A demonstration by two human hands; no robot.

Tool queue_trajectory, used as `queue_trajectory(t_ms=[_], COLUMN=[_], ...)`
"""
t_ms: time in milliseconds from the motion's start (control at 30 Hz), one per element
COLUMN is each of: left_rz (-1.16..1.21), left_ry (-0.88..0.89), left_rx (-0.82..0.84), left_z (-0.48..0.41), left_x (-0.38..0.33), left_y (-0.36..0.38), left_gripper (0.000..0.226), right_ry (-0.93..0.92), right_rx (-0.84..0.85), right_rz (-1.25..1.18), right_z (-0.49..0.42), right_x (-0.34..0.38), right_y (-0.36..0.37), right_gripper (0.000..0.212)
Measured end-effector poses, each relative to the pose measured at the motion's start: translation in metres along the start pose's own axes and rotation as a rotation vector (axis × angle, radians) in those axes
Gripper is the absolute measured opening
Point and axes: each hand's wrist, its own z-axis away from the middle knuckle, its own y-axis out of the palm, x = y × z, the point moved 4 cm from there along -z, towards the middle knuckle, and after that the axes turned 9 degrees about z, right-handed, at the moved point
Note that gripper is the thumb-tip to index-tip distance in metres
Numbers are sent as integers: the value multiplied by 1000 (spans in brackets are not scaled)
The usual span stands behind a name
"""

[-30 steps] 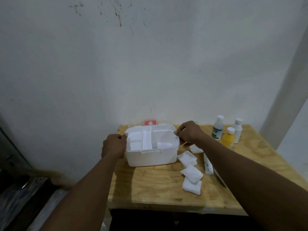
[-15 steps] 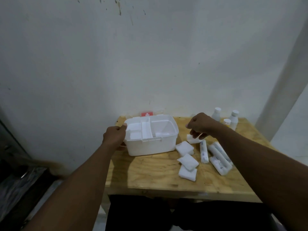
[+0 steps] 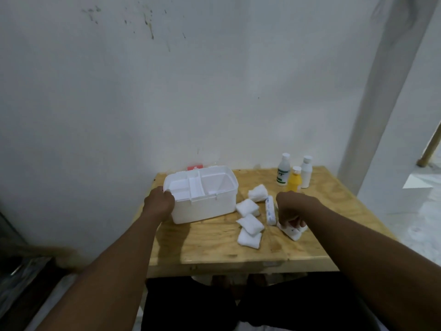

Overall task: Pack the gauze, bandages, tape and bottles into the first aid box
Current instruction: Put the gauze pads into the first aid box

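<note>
**A:** where's everything sitting relative to the first aid box (image 3: 202,201)?

**B:** box is open on the plywood table (image 3: 214,247); left hand (image 3: 159,204) is clamped on its left end wall, fingers over the rim; four gauze pads (image 3: 248,219) lie just right of the box; one wrapped bandage roll (image 3: 270,210) right of those

**A:** and the right hand?

**B:** right hand (image 3: 292,209) is further right of the box, fingertips pinching down on wrapped bandage rolls (image 3: 292,231) that poke out under it, resting on the table; three bottles (image 3: 294,174) stand behind, right of the box, the yellow one in front
</note>
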Motion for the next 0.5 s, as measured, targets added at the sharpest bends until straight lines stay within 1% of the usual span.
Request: queue_trajectory(t_ms=[133, 300, 367, 433, 500], left_rz=[-16, -10, -5, 0, -9], left_ry=[7, -7, -15, -18, -16], left_rx=[-25, -2, 9, 13, 13], left_z=[0, -1, -3, -5, -7], left_x=[0, 1, 2, 3, 3], left_y=[1, 0, -1, -1, -1], left_gripper=[47, 46, 45, 45, 45], right_ry=[16, 38, 26, -1, -23], right_rx=[-19, 29, 24, 6, -29], right_rz=[104, 31, 8, -38, -102], right_z=[-10, -21, -23, -24, -25], right_x=[3, 0, -2, -2, 1], right_y=[7, 1, -11, -28, -46], right_gripper=[39, 49, 44, 31, 23])
